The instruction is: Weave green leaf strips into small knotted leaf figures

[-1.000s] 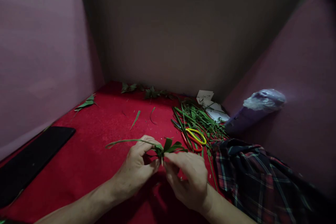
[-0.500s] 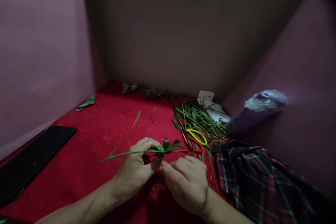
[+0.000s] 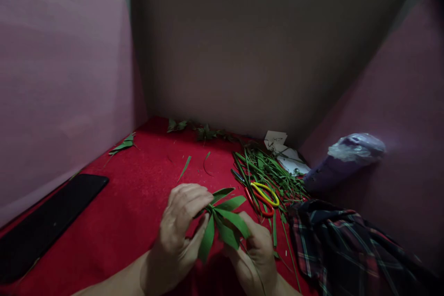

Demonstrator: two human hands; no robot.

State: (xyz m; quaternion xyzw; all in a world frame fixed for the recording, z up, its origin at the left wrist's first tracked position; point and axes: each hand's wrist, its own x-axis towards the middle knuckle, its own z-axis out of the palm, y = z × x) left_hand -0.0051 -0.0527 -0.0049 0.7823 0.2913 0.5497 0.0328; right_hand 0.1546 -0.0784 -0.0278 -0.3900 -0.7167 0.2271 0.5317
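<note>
A bunch of green leaf blades (image 3: 224,219) fans out between my two hands, low in the middle of the view. My left hand (image 3: 182,226) is closed on the joined centre of the bunch, its fingers curled over the top and the thumb below. On the other side my right hand (image 3: 255,254) has its thumb and fingers on the right-hand blades, with a thin strand trailing down over it. Its fingertips are partly hidden behind the leaves. Scissors (image 3: 265,196) with red and yellow handles lie just beyond my right hand.
A heap of cut grass and leaves (image 3: 267,166) lies on the red cloth (image 3: 145,203), near white paper (image 3: 291,159). At the right are a plaid cloth (image 3: 343,236) and a purple plastic-topped object (image 3: 333,166). A black flat slab (image 3: 55,222) lies left. Leaf pieces (image 3: 123,144) edge the walls.
The bunch has turned from edge-on, so its blades now spread toward me. My right hand has rotated and shifted slightly right, onto the blades. The view has tilted a little upward.
</note>
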